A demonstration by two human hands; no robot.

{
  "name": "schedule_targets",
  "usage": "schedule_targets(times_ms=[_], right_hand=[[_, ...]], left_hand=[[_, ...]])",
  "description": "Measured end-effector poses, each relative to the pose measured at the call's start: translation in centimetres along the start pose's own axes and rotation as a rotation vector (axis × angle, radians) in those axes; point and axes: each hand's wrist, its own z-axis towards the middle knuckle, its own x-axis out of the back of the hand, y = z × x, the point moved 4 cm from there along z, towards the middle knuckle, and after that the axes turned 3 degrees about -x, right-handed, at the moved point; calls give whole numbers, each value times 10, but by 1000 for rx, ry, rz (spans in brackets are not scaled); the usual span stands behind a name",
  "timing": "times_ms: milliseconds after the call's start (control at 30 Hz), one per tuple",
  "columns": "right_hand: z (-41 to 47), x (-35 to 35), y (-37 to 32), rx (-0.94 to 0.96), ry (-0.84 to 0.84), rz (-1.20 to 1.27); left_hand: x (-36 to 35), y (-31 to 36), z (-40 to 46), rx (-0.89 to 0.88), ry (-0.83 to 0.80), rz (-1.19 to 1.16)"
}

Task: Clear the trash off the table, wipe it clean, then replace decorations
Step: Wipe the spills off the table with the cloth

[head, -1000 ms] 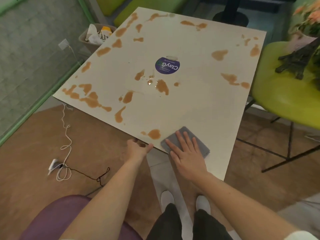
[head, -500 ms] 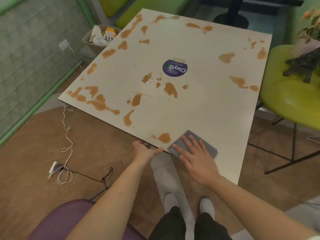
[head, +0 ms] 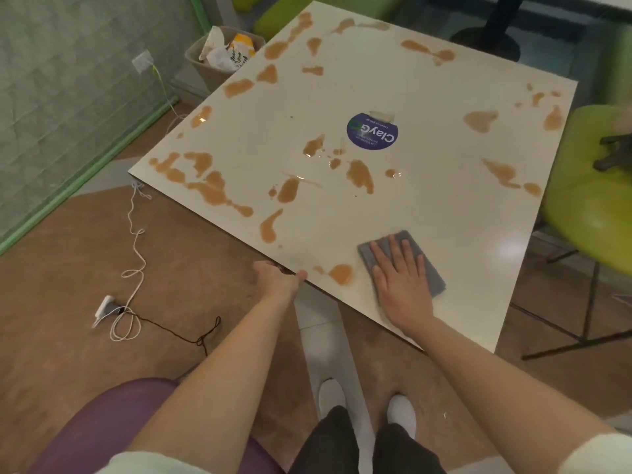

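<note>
The right hand [head: 400, 285] lies flat, fingers straight, pressing a grey cloth [head: 403, 261] near the white worktop's [head: 427, 206] near edge; its long axis slants far-left to near-right. The left hand [head: 277, 278] grips the worktop's edge.

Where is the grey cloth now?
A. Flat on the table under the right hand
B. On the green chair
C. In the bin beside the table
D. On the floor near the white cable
A: the grey cloth lies on the table, pressed by the straight fingers of the right hand.
</note>
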Motion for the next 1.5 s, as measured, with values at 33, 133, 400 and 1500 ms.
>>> schedule_targets(times_ms=[33,133,400,1500], right_hand=[[9,1,-9,-13,-6,8],[7,-5,-43,127,-33,35],[26,2,-17,153,67,72],[-18,-23,-59,479,-151,-146]], left_hand=[[0,0,-1,-4,9,26],[2,0,-2,-12,21,65],[3,-4,3,19,0,32],[8,7,-30,50,75,34]])
